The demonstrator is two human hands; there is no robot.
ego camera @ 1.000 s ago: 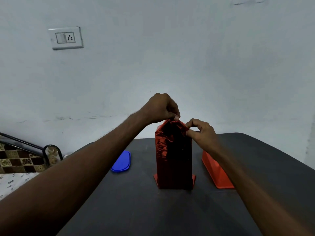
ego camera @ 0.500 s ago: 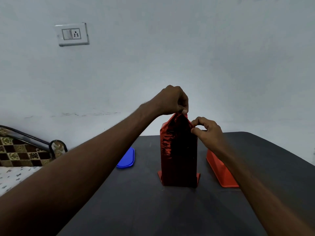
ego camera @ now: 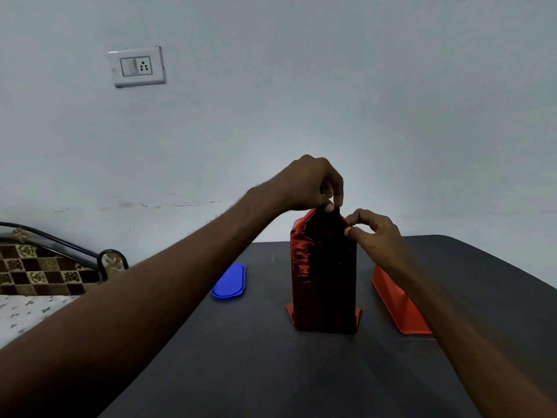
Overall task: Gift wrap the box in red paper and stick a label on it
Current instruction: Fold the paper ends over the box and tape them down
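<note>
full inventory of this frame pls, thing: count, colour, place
box: 1, wrapped in shiny red paper, upright at table centre, top paper gathered to a peak
table: 1, dark grey, fills the lower frame
lid: 1, blue, flat on table left of box
tray: 1, orange-red, on table right of box, partly behind the right arm
socket plate: 1, white, on wall upper left
wall: 1, pale grey, behind table
bed: 1, dark frame with brown checked headboard panel, far left
left hand: 1, above box, grip pinches the paper's peak
right hand: 1, at box's upper right, grip pinches the paper there
</note>
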